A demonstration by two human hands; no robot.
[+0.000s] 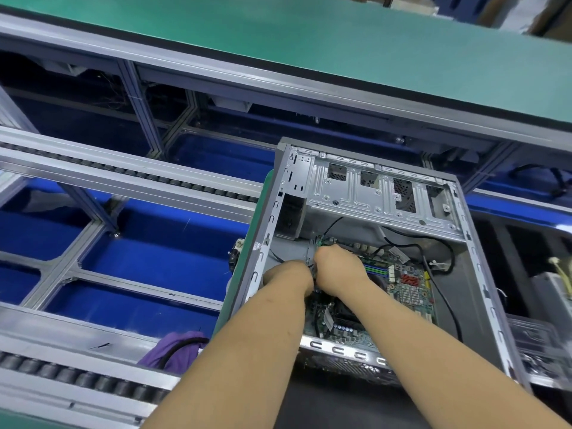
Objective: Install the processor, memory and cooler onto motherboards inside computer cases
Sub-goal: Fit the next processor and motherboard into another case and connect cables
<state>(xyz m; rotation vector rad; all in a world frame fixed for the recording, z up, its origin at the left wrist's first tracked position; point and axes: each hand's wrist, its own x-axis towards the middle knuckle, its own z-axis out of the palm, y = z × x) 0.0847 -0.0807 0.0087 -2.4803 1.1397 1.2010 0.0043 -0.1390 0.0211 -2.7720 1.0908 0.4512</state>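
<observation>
- Green motherboard (371, 305) lying flat on floor of open computer case (483, 274), toward its near-left corner.
- Left hand (288, 277) and right hand (337, 267) touching at board's far-left edge; fingers hidden, grip impossible to tell.
- Best pressed evenly, clear of black cables (439, 243).

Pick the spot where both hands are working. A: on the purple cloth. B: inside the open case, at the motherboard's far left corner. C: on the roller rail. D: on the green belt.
B: the left hand and right hand meet over the motherboard inside the case.
</observation>
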